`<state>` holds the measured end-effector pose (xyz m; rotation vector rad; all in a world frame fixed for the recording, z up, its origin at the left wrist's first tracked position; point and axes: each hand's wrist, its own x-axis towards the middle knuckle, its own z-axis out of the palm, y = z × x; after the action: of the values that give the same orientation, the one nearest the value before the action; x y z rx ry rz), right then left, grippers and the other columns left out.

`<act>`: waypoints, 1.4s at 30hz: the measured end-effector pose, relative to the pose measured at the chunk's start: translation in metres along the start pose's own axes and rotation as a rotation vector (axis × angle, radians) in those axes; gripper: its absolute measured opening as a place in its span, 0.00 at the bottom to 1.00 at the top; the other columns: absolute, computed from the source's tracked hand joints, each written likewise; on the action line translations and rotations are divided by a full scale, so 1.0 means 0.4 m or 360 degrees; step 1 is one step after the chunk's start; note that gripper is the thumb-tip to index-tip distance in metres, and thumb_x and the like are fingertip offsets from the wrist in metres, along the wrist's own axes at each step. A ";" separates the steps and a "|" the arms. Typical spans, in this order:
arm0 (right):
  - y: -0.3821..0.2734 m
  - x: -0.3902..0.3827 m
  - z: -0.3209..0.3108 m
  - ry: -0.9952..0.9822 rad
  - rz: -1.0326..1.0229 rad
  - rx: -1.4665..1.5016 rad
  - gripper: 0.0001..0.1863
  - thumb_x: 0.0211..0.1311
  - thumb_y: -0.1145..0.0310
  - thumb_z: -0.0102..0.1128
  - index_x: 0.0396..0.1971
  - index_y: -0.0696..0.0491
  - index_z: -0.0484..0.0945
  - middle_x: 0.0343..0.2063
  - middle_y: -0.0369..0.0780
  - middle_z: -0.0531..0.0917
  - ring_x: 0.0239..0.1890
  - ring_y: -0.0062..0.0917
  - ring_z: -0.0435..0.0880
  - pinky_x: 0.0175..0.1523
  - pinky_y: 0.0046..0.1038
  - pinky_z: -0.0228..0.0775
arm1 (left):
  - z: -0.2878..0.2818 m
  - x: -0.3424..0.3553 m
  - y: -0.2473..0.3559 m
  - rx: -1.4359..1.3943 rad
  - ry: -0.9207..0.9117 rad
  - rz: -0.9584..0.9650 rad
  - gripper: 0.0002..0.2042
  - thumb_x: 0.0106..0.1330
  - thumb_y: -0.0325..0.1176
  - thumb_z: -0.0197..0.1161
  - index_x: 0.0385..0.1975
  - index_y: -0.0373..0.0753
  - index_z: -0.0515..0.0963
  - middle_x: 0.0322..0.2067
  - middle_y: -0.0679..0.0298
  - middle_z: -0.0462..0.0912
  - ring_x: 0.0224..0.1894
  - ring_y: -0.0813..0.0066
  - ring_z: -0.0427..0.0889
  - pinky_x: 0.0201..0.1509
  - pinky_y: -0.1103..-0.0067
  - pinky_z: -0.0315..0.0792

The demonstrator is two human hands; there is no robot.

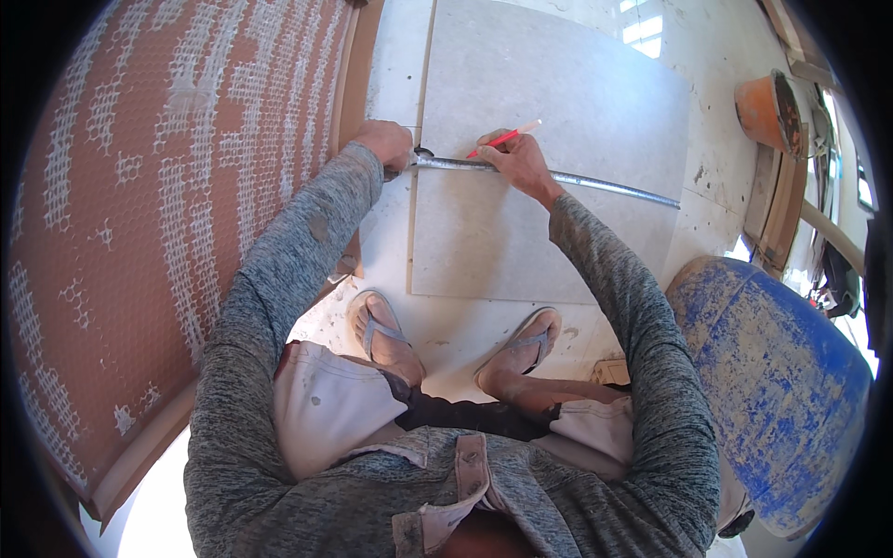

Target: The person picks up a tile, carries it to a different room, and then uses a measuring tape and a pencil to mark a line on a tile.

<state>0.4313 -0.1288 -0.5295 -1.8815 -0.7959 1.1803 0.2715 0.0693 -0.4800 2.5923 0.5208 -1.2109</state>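
A large grey tile [558, 244] lies flat on the floor in front of my feet. Across it stretches the metal blade of a tape measure [614, 187], from the tile's left side to its right edge. My left hand [384, 146] is closed at the left end of the blade, beside the tile, and mostly hides the dark case. Between the fingers of my right hand [526, 171] is a red pencil [499, 140], its lower end close to the blade. This hand rests over the blade near the tile's middle.
A reddish-brown panel with white honeycomb marks [139, 214] stands along the left. To the right are a paint-worn blue barrel [772, 391] and an orange bucket [767, 113]. My sandalled feet [386, 335] are just below the tile's near edge.
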 end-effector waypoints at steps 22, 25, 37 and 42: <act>-0.012 -0.006 0.007 -0.0027 0.0003 -0.0176 0.15 0.60 0.61 0.63 0.40 0.56 0.84 0.34 0.40 0.88 0.37 0.23 0.84 0.46 0.26 0.74 | 0.019 0.029 -0.007 0.0027 0.0002 0.0004 0.14 0.53 0.31 0.63 0.40 0.40 0.85 0.41 0.55 0.87 0.45 0.60 0.86 0.47 0.67 0.79; -0.015 -0.004 0.007 -0.0040 0.0015 -0.0199 0.15 0.60 0.61 0.63 0.40 0.56 0.84 0.34 0.40 0.88 0.37 0.23 0.85 0.46 0.26 0.74 | 0.016 0.026 -0.007 0.0031 -0.0020 -0.0001 0.14 0.53 0.31 0.64 0.40 0.40 0.86 0.41 0.55 0.87 0.45 0.60 0.86 0.46 0.67 0.79; -0.018 -0.006 0.012 0.0044 0.0037 -0.0152 0.13 0.60 0.62 0.63 0.38 0.56 0.85 0.27 0.36 0.85 0.29 0.18 0.80 0.37 0.24 0.72 | -0.004 0.007 0.001 0.0013 -0.0044 -0.0016 0.14 0.53 0.31 0.63 0.40 0.41 0.86 0.41 0.57 0.87 0.46 0.60 0.86 0.47 0.68 0.78; -0.024 -0.009 0.012 0.0021 0.0025 -0.0168 0.13 0.60 0.62 0.63 0.37 0.56 0.85 0.27 0.36 0.85 0.29 0.18 0.79 0.37 0.24 0.72 | -0.004 0.007 0.001 0.0035 -0.0044 -0.0013 0.14 0.54 0.31 0.63 0.40 0.41 0.86 0.42 0.56 0.87 0.46 0.59 0.85 0.47 0.67 0.78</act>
<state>0.4245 -0.1254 -0.5212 -1.9825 -0.8521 1.1542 0.2743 0.0700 -0.4811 2.5900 0.5156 -1.2600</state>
